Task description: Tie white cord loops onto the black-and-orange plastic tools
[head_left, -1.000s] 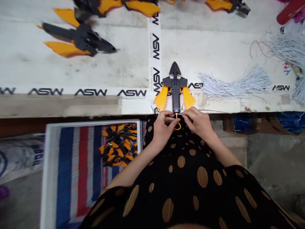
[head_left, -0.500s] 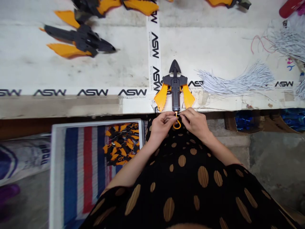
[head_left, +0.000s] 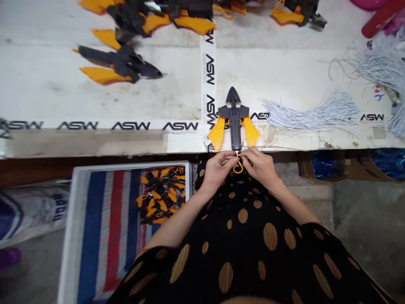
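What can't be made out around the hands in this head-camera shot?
Head view: the left hand and right hand hide how the thin orange plastic loop joins the black-and-orange plastic toy.
Head view: the top edge cuts off the dark-and-orange plastic pieces lying there.
Head view: the heaped black-and-orange parts in the white-framed tray are too small and tangled to count.

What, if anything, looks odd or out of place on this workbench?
One small thing stands out: a few reddish strands loop among the pale cords near the right side of the white workbench. Their colour breaks up the otherwise pale bundle. Nothing looks spilled or broken in this view.
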A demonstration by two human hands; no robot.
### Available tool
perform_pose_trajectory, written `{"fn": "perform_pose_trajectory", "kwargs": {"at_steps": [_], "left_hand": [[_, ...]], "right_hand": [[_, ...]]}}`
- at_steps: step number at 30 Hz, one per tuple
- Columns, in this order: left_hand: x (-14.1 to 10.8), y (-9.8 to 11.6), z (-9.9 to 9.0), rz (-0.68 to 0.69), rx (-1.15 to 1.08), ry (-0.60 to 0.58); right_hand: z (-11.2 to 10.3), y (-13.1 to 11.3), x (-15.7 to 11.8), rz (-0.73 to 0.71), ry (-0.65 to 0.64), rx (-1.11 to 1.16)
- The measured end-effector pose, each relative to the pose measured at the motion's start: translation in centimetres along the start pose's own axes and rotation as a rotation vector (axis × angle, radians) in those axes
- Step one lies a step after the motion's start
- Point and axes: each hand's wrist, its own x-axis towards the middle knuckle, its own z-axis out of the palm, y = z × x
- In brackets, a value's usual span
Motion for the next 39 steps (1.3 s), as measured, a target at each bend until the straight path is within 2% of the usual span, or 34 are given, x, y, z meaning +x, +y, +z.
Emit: {"fn": "perform_pose_trajectory", "kwargs": {"at_steps": [6,10,13,20,26,31,33,35,39], "left_hand": [[0.3,-0.2,0.0,-0.013,-0.019,0.006],[0.7,-0.2,-0.2,-0.025,-0.006,-0.038],[1.2,0.0,-0.6,-0.021,0.011,-0.067],[2.1,0.4,-1.5,0.01,0.104,-0.202],[1.4,0.5,-1.9,0.152,0.338,-0.101],[-0.6,2.5,-5.1,0.211,0.309,0.025],[-1.2,3.1,-6.6,0.244,0.318,0.063],[-1.6,3.3,-7.5,0.253,0.361,0.052],[-1.9,2.9,-7.4,0.246,0.382,0.025]], "right_hand": [[0.7,-0.5,0.3,0.082,0.052,0.0],[0.6,-0.6,0.3,0.092,0.048,0.126],[0.7,-0.4,0.3,0.09,0.073,0.125],[0.1,0.0,0.7,0.024,-0.041,0.082],[-0.5,-1.1,1.4,-0.055,-0.07,-0.087],[-0.6,-0.5,1.5,-0.083,-0.069,-0.128],[-0.9,-0.5,1.6,-0.084,-0.053,-0.089],[-0.9,-0.9,1.8,-0.092,-0.063,-0.002],[0.3,-2.8,2.5,-0.124,-0.111,0.247]]}}
